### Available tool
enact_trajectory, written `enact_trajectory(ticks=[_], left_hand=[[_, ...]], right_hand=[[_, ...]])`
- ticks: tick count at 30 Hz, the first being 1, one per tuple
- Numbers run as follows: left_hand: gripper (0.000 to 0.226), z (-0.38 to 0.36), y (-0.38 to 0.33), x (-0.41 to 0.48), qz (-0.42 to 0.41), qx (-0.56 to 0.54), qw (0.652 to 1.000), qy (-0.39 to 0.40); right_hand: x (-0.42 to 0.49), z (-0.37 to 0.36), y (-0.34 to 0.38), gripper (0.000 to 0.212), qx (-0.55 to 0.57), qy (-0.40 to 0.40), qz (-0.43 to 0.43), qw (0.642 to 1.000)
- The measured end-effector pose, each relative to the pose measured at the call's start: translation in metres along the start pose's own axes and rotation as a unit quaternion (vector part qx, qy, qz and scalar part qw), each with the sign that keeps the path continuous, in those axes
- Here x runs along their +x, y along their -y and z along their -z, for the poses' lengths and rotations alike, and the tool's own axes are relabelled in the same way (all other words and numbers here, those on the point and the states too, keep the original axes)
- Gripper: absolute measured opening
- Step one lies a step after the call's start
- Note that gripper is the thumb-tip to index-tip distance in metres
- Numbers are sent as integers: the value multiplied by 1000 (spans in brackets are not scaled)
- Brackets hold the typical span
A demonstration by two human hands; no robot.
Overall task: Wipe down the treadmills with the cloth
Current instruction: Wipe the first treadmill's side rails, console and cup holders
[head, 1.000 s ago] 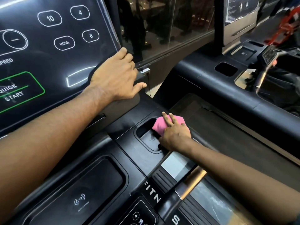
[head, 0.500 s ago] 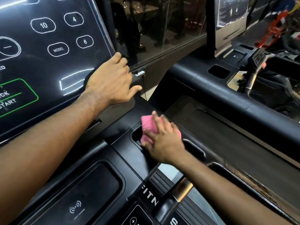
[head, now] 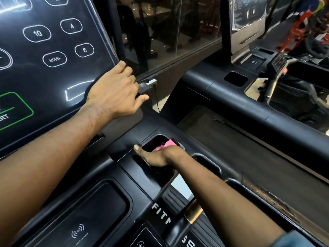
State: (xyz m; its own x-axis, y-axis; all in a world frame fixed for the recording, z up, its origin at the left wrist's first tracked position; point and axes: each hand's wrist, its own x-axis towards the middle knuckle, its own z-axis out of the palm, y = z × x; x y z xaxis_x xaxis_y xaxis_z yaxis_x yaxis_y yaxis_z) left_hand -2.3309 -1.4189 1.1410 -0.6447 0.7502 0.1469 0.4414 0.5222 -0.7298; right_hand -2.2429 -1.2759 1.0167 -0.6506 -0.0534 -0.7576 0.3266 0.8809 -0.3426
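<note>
**Change:** the cloth (head: 168, 144) and right hand (head: 158, 156) have gone from the pocket's rim down into the pocket (head: 147, 137).

**Cloth:** pink and bunched, inside the pocket at its far right. Only a fold shows above the hand.

**Right hand:** knuckles over the pocket, thumb laid along the near-left rim, fingers sunk out of sight with the cloth. Grip: cannot tell whether it is clenched on the cloth or pressing it flat.

**Left hand** (head: 114, 93): on the lower right corner of the screen (head: 53, 59), fingers curled over the edge, thumb free. Grip: grasping the screen, likely as a brace.

**Treadmill** (head: 142, 182): black console, with a slot (head: 206, 163) just right of the pocket. A second treadmill (head: 222, 97) stands well apart to the right.

**Step:** wiping inside the pocket; much of the job probably remains.

**Next:** sweep the pocket's floor and walls with the fingertips, since the fit is tight. Then lift the cloth out and move on to the slot.
</note>
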Motion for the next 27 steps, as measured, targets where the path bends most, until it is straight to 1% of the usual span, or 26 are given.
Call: enact_trajectory(ticks=[1,3,6,8,10,12,13,15,16,18,20,21,22,23,24,25,27], left_hand=[[82,-1,0,0,1,-3,1000,-5],[83,-3,-1,2,5,-12,1000,-7],[87,-4,2,4,6,-11,1000,8],[88,-4,1,3,7,-11,1000,2],[88,-2,1,2,7,-12,1000,7],[88,-1,0,1,2,-10,1000,7],[87,-1,0,1,3,-9,1000,-1],[87,-1,1,1,10,-16,1000,-1],[87,-2,1,1,13,-21,1000,3],[88,-4,0,3,12,-23,1000,2],[89,-6,2,5,10,-19,1000,0],[90,-5,2,4,10,-21,1000,2],[90,-5,2,4,11,-23,1000,0],[90,-4,1,4,13,-24,1000,-4],[89,-4,1,4,14,-23,1000,-5],[89,-3,1,4,13,-22,1000,-3],[89,-2,1,3,9,-19,1000,-1]], right_hand=[[-10,4,-1,103,-16,23,9,1000],[-18,6,4,101,-23,12,37,999],[-19,2,4,93,35,-8,67,997],[-12,-1,1,93,80,-9,64,995],[-4,-6,4,98,35,5,41,999],[4,-13,5,100,-47,-8,18,999],[6,-14,7,110,-74,-20,18,997],[6,-13,8,130,-88,-41,1,995],[6,-11,9,131,-88,-45,7,995],[3,-8,1,117,-59,-32,40,997],[4,-8,-11,102,24,-20,39,999],[7,-9,-17,103,54,-26,39,997],[13,-11,-17,111,73,-38,35,996],[17,-11,-16,122,72,-50,31,996],[20,-11,-13,126,65,-56,10,996],[22,-13,-9,124,53,-50,11,997],[24,-17,1,111,2,-31,25,999]])
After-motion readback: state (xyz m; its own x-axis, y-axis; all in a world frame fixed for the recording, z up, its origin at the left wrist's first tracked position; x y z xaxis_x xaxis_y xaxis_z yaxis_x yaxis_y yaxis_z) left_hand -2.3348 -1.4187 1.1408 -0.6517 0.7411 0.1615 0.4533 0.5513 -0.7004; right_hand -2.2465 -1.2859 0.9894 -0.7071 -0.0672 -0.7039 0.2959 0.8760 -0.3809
